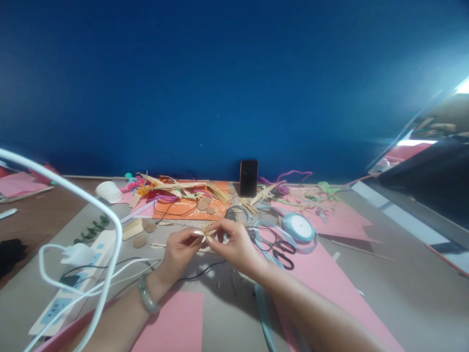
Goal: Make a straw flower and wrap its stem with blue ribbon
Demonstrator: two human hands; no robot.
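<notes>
Between my two hands, at the middle of the table, is a small pale straw-coloured flower shape [206, 235] with pointed petals. My left hand [182, 247] pinches its left side between thumb and fingers; a bangle circles that wrist. My right hand [233, 243] is closed on the flower's other side, fingertips close to those of the left. Fine detail of the flower is blurred and partly covered by fingers. Black-handled scissors [283, 252] lie just right of my right hand, beside a roll of light blue ribbon [298, 227].
A phone [248, 178] leans against the blue wall. Dried husk strips [176, 186] lie over an orange sheet [179, 209]. Pink paper [179, 322] is in front. At left are a power strip [58, 305], a white cable [117, 234] arching up close, and a white cup [109, 191].
</notes>
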